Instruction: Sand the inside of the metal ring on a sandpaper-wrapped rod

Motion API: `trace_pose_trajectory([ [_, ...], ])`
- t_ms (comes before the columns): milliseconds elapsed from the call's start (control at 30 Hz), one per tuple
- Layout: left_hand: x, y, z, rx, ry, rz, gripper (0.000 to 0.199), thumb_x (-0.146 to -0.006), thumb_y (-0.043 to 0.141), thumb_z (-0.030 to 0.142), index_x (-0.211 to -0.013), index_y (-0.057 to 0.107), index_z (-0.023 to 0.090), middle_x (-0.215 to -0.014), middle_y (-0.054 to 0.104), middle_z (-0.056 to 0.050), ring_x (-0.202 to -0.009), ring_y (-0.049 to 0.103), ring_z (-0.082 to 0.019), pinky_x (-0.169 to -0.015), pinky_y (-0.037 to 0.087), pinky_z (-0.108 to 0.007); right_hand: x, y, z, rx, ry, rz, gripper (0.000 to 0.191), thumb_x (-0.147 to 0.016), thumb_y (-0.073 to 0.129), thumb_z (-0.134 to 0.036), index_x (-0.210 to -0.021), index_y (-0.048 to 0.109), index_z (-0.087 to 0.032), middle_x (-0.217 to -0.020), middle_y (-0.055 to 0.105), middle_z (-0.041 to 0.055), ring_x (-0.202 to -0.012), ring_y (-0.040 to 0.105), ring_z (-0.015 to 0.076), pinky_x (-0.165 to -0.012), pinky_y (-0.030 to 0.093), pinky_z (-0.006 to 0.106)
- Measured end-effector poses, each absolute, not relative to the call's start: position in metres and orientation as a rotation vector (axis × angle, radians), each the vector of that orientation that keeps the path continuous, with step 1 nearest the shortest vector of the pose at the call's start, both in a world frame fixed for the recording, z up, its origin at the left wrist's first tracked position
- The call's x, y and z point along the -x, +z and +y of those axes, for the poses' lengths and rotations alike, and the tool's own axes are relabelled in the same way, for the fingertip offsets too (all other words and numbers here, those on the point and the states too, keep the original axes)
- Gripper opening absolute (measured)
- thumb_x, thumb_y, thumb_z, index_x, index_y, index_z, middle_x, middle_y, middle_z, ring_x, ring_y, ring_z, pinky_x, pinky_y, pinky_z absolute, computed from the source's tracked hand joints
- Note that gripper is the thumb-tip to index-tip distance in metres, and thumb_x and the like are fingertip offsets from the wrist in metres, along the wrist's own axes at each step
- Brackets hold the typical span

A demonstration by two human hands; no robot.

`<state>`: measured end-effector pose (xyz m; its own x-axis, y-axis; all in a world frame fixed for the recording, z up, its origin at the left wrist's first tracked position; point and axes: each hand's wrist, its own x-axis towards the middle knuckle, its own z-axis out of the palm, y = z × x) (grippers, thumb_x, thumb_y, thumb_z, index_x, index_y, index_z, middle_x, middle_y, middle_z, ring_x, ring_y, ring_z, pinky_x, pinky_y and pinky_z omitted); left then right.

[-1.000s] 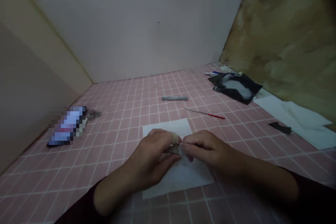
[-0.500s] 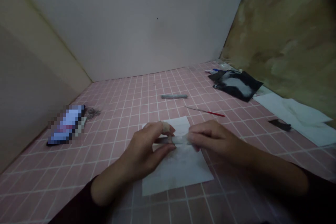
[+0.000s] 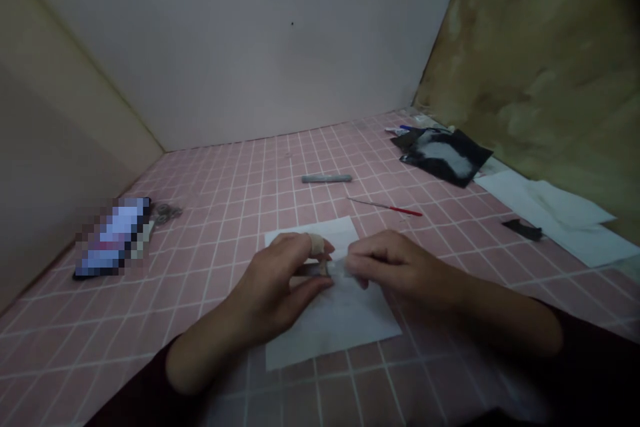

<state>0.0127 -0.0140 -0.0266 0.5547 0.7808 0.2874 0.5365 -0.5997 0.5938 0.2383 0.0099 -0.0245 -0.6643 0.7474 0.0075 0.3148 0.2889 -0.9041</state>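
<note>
My left hand [image 3: 280, 280] is closed, thumb and fingers pinching a grey stick [image 3: 306, 269] with a small brownish piece at its right end. A pale wrap goes round one of its fingers. Right beside it, my right hand [image 3: 393, 263] has its fingers pressed together at a whitish, blurred piece [image 3: 338, 268]; what exactly it grips is hidden. Both hands are just over a white paper sheet [image 3: 340, 323]. Beyond them lie a slim needle file [image 3: 400, 210] with a red handle and a second grey stick [image 3: 327, 179].
A pink checked cloth [image 3: 215, 233] covers the table. At the left are a pixelated phone [image 3: 117, 233] and small grey scissors-like metal loops [image 3: 165, 213]. Black sandpaper with white dust [image 3: 445, 155], white sheets [image 3: 560, 213] and a dark scrap [image 3: 523, 230] lie to the right.
My right hand has slid a little left, closer to my left hand, and less of the whitish piece shows between them. The view has shifted slightly.
</note>
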Motion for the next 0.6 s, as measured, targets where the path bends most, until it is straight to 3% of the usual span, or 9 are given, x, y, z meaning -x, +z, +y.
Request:
trace_pose_trajectory([
  [600,-0.0143,-0.0275,-0.0144,-2.380,0.710,1.044,0.023,-0.086,0.060,0.021,-0.107,0.052,0.023,-0.102,0.063,-0.003,-0.096,0.061,-0.018,-0.081,0.053,-0.030,-0.2370,-0.0240,0.0088,0.940,1.409,-2.125,0.034,-0.089,0.045,-0.029,-0.058,0.050,-0.015,-0.055,0.043,-0.0028,-0.056,0.043,0.0093,-0.056,0.032,0.024],
])
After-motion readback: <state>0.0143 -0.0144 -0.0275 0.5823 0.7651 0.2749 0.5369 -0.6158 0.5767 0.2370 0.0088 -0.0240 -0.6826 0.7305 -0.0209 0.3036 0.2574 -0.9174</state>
